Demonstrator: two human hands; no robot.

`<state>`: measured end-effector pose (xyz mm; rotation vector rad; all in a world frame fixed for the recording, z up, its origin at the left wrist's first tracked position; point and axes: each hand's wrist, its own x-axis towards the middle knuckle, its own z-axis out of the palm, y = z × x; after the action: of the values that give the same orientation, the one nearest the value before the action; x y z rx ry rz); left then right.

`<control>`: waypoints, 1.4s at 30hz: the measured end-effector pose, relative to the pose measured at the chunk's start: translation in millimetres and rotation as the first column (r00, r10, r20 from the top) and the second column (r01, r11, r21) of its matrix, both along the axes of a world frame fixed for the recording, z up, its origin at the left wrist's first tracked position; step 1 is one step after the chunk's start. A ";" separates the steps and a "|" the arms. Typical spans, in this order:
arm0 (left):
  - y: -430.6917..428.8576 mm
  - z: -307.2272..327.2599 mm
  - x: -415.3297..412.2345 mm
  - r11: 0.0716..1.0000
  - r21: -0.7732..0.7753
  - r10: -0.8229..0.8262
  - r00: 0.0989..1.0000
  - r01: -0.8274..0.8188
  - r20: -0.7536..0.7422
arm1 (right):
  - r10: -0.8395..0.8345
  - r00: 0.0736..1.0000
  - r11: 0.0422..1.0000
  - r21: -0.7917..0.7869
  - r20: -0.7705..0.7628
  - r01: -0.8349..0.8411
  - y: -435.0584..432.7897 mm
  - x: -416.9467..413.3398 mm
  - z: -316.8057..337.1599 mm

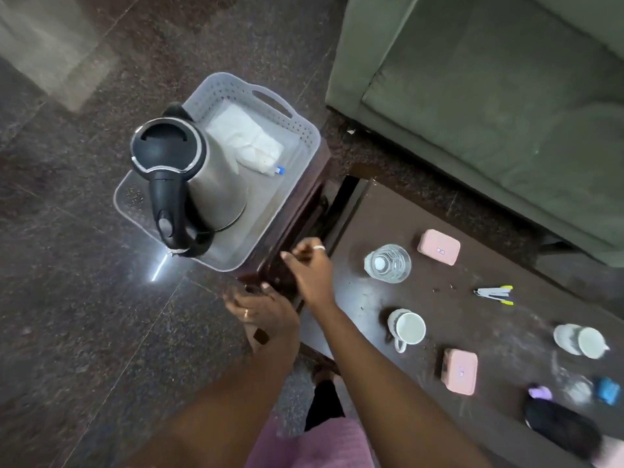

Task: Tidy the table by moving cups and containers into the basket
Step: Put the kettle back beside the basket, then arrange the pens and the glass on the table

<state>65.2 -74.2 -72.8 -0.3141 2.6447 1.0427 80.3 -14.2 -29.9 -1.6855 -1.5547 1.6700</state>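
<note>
A grey perforated basket (304,130) stands on a small dark stool (293,211) left of the table. It holds a steel kettle (209,170) with a black lid and handle, and a white packet (250,143). On the dark table (371,214) are a clear water bottle (387,263), two pink containers (439,247) (460,371), an upright white cup (407,327) and a second white cup (589,342) lying over on a saucer. My left hand (263,312) curls over the stool's near corner. My right hand (310,268) hovers at the stool's near edge, fingers loosely curled, holding nothing.
A green sofa (489,96) runs behind the table. A small clipper-like tool (496,293) lies near the table's far edge. A black object (560,423), a purple piece (540,391), a clear item (575,388) and a blue one (607,390) crowd the near right corner. Polished stone floor (84,265) lies to the left.
</note>
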 end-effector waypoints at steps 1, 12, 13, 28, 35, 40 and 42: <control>4.6 0.8 12.6 0.997 0.034 -0.065 0.997 0.064 0.031 | -0.059 0.995 0.997 0.056 0.080 0.054 2.3 18.4 -5.3; 87.2 -11.1 77.5 0.728 0.250 -0.685 0.693 0.638 0.225 | 0.008 0.659 0.968 0.160 0.752 -0.194 62.0 143.9 -47.5; 93.0 -15.4 79.5 0.673 0.231 -0.739 0.630 0.703 0.236 | 0.087 0.637 0.974 0.070 0.766 -0.217 68.7 146.3 -51.4; 106.9 -53.3 175.3 0.597 0.149 -0.789 0.611 0.788 -0.066 | 0.247 0.815 0.920 0.136 0.524 -0.367 89.6 248.9 -66.1; 147.5 -41.7 272.1 0.307 0.015 -0.899 0.295 0.952 -0.325 | 0.098 0.804 0.960 0.157 0.586 -0.231 101.1 371.0 -41.3; 192.7 -66.0 337.0 -0.060 -0.069 -0.998 -0.062 0.996 -0.022 | -0.002 0.766 0.975 0.170 0.643 -0.140 120.0 444.8 -37.5; 208.8 -77.4 356.3 -0.188 -0.129 -0.982 -0.182 0.974 0.051 | -0.034 0.759 0.978 0.178 0.650 -0.108 127.3 465.2 -40.0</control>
<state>421.4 134.6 -150.2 1.6682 1.8128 0.1828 545.6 113.1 -69.9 -2.2669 -1.9732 0.8972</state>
